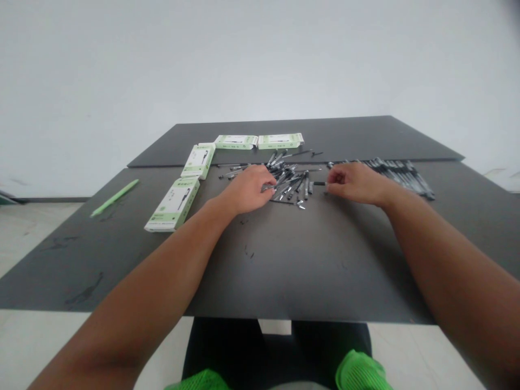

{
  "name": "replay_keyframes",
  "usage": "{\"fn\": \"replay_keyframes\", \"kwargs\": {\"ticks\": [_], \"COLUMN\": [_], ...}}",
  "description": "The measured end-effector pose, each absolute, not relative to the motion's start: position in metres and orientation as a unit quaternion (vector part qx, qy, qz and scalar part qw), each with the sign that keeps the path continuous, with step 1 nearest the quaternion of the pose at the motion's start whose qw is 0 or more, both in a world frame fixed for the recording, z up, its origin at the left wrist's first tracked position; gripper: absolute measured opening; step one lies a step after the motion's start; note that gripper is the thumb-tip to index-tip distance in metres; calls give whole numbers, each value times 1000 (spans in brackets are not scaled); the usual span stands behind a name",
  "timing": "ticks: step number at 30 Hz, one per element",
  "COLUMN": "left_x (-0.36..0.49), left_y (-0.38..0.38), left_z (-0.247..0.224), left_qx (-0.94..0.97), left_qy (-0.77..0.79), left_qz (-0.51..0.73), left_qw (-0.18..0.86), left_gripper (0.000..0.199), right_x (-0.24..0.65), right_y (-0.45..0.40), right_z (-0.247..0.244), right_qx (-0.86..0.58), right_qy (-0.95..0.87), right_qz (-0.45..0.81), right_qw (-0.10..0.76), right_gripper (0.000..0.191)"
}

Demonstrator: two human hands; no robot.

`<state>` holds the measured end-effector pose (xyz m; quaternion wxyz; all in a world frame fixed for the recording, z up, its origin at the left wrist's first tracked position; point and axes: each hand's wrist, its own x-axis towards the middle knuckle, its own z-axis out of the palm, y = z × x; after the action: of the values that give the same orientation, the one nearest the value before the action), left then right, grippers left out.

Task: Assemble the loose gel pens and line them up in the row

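A loose heap of black and clear pen parts [288, 181] lies on the dark table in front of me. My left hand [252, 188] rests at the heap's left side, its fingers curled together over some pieces; what they hold is hidden. Just right of the heap, my right hand [353, 183] pinches the end of a short black pen part [319, 183] that points left. Behind and right of that hand, several black pens [402, 174] lie side by side in a row.
Two white and green boxes lie at the left, a near one [174, 205] and a farther one [199, 161]. Two more, one left [236, 142] and one right [280, 141], lie behind the heap. A green pen [115, 198] is at the table's far left.
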<state>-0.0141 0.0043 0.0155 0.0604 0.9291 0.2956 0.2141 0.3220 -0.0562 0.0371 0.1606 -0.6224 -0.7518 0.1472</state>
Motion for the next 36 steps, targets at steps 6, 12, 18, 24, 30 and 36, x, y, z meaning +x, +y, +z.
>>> {"fn": "replay_keyframes", "kwargs": {"ticks": [6, 12, 18, 24, 30, 36], "left_x": [-9, -8, -6, -2, 2, 2], "left_y": [-5, -3, -8, -9, -11, -13], "left_z": [21, 19, 22, 22, 23, 22], "left_qx": [963, 960, 954, 953, 961, 963], "left_qy": [207, 215, 238, 253, 257, 260], "left_qz": [141, 120, 110, 88, 50, 41], "left_qw": [97, 133, 146, 140, 93, 55], "left_gripper": [21, 17, 12, 15, 23, 26], "right_x": [316, 311, 305, 297, 292, 290], "right_y": [-57, -58, -60, -58, -57, -57], "right_z": [35, 33, 31, 18, 11, 10], "right_qx": [-622, -600, -574, -522, -522, -527], "right_qy": [-755, -760, -765, -759, -754, -754], "right_qz": [131, 170, 201, 292, 308, 302], "right_qw": [160, 185, 213, 258, 254, 251], "right_gripper": [14, 15, 17, 26, 27, 25]}}
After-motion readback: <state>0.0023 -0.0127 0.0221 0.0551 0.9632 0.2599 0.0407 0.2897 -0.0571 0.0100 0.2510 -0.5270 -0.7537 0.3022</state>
